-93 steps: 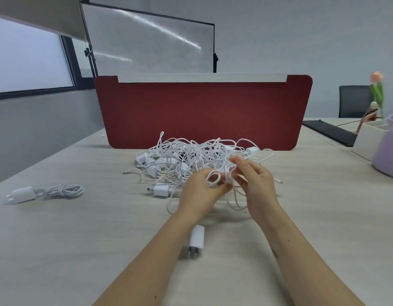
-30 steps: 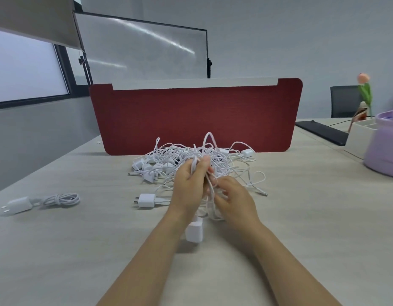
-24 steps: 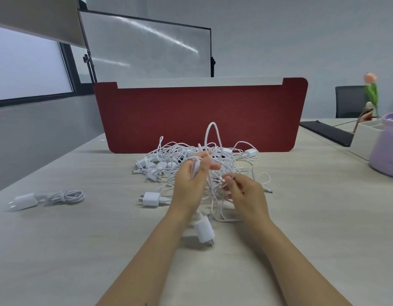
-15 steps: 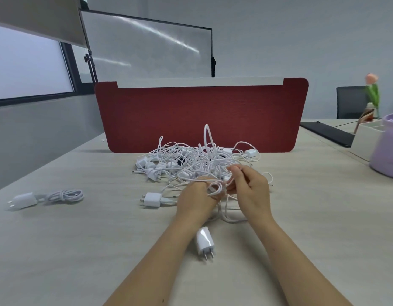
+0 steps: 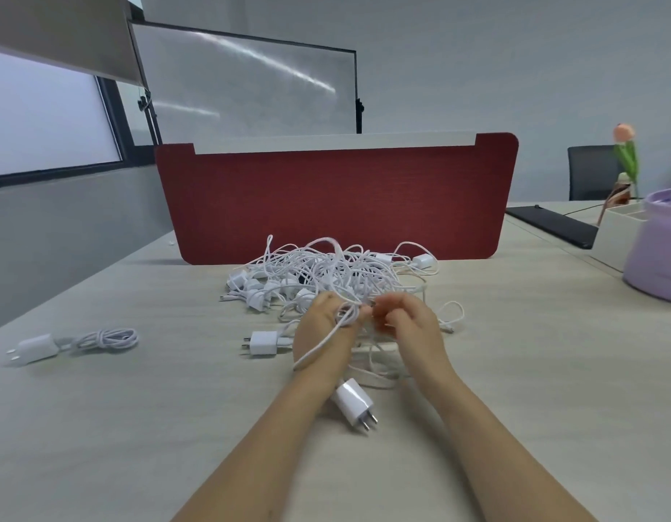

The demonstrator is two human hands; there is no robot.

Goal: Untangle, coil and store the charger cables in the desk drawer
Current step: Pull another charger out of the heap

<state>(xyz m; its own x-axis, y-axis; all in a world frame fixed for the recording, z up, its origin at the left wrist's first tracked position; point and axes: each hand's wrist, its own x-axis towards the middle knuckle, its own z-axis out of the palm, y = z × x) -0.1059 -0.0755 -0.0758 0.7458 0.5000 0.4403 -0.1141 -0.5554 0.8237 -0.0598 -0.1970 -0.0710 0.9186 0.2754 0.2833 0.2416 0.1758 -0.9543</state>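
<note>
Looping across the back of the left hand [image 5: 322, 329], a thin white charger cable [image 5: 318, 346] is gripped by that hand's curled fingers. The same cable is pinched just beside them by the right hand [image 5: 414, 327], whose fingertips are blurred. Both hands are held over the middle of the pale wood-grain bench [image 5: 138, 427]. A white two-pin plug block [image 5: 354, 403] is seen beside the left wrist. A tangled heap of white charger cables and plug blocks [image 5: 326, 271] is spread just beyond the hands, toward the far edge, in front of a dark red fabric divider panel [image 5: 337, 197]. Another white plug block [image 5: 264, 342] is laid just left of the left hand. Near the left edge, well apart from the heap, a coiled white cable with its plug block [image 5: 100, 339] is set.
</note>
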